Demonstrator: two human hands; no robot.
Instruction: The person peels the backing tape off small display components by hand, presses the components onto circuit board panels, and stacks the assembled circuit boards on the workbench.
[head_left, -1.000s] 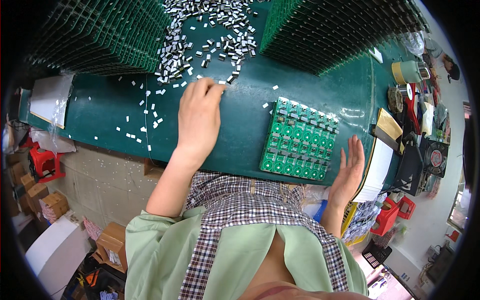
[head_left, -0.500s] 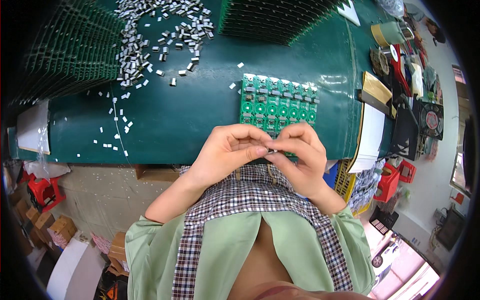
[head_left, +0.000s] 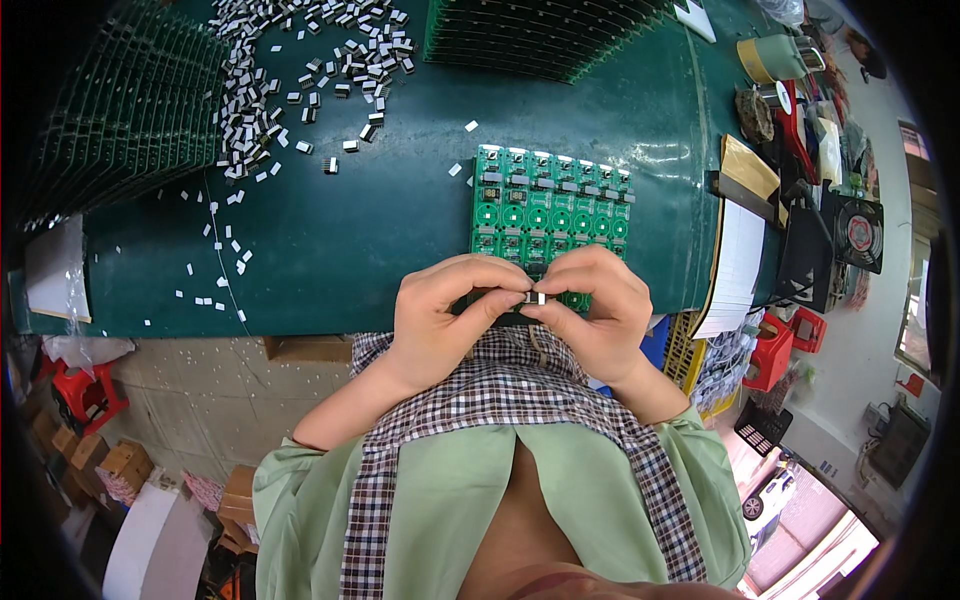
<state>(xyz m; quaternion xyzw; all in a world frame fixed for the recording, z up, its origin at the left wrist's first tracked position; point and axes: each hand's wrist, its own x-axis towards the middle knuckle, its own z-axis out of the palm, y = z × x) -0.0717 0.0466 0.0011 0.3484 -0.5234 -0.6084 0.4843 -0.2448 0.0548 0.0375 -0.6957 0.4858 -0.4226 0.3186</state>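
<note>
Between the fingertips of both hands is a small block-shaped electronic component (head_left: pixel 536 298), pale on top with dark sides. My left hand (head_left: pixel 455 310) pinches it from the left, thumb against forefinger. My right hand (head_left: pixel 595 300) pinches it from the right, its thumb underneath. Just beyond the fingers lies a green panel of joined circuit boards (head_left: pixel 548 215), whose near edge is partly hidden by my hands. Two dark digit displays (head_left: pixel 503 195) sit at the panel's left side. Loose white-topped components (head_left: pixel 330 165) of similar shape lie farther left.
Tall stacks of green circuit boards (head_left: pixel 150 110) stand at the far left and far middle. A heap of components (head_left: pixel 250 110) lies between them. Small white slips (head_left: pixel 239 267) are scattered on the green table (head_left: pixel 380 240). Papers (head_left: pixel 735 260), a cup (head_left: pixel 775 58) and a fan (head_left: pixel 858 235) are at right.
The component between my fingertips now shows more of its pale face. My left hand has shifted slightly left. The whole view has moved a little; the panel stays in place on the table.
</note>
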